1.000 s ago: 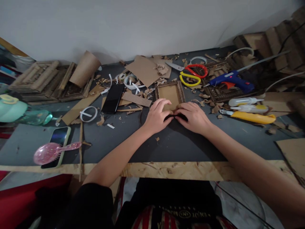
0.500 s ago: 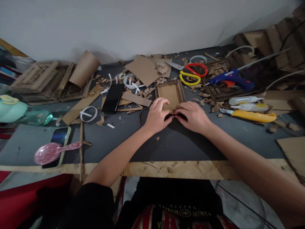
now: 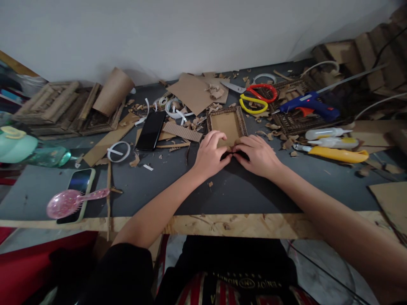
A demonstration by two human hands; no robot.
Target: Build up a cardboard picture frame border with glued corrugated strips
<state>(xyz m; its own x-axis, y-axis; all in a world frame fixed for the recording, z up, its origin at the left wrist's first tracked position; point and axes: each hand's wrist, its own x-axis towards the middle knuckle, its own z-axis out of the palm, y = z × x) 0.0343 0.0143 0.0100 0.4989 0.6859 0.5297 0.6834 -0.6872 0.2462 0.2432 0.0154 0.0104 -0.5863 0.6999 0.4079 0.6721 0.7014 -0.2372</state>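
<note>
The left hand (image 3: 210,153) and right hand (image 3: 259,154) meet at the near edge of a small cardboard frame (image 3: 227,123) lying flat on the dark worktop (image 3: 229,190). The fingers of both hands are curled, and their tips pinch a small dark piece (image 3: 233,154) between them right at the frame's lower border; what that piece is cannot be made out. The frame already has its corrugated border on the three sides in view, so it looks largely built, with the near side being worked on and seemingly the part left to finish. Beyond it lie cardboard scraps (image 3: 193,91), red and yellow scissors (image 3: 256,98) and a blue glue gun (image 3: 310,106); a yellow cutter (image 3: 337,155) is to the right, a black phone (image 3: 151,130) to the left
</note>
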